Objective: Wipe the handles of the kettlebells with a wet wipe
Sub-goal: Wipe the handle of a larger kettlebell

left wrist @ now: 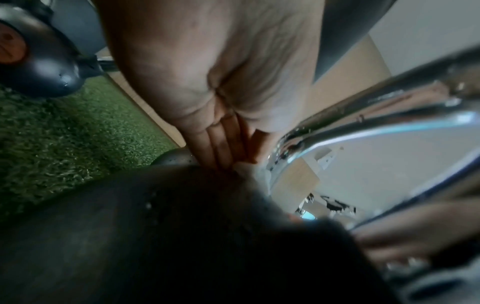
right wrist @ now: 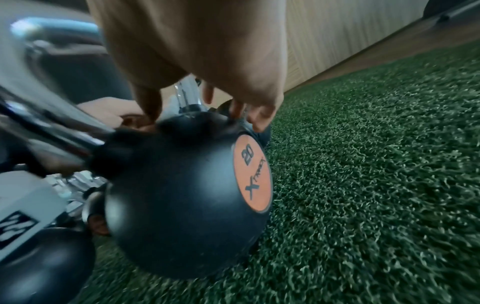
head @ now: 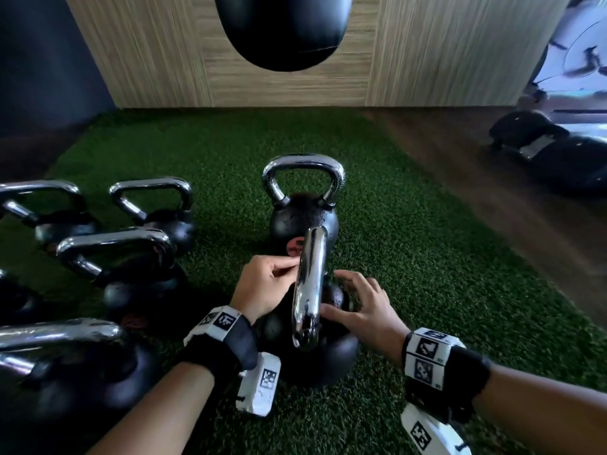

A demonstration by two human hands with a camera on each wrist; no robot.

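Observation:
On the green turf in front of me stands a black kettlebell (head: 317,359) with a chrome handle (head: 308,290); the right wrist view shows its orange "20" label (right wrist: 253,174). My left hand (head: 266,285) is at the handle's left side, thumb and fingers pinched together against the chrome. A small pale bit, apparently the wet wipe (left wrist: 244,167), shows at its fingertips. My right hand (head: 359,307) is on the right, with thumb and fingers curled down around the handle's base where it meets the ball (right wrist: 182,185). Most of the wipe is hidden.
A second kettlebell (head: 303,211) stands just behind this one. Several more (head: 128,257) crowd the turf to the left. A black punching bag (head: 282,31) hangs ahead, in front of a wooden wall (head: 147,60). Dark gym equipment (head: 558,159) lies on the wood floor at the right.

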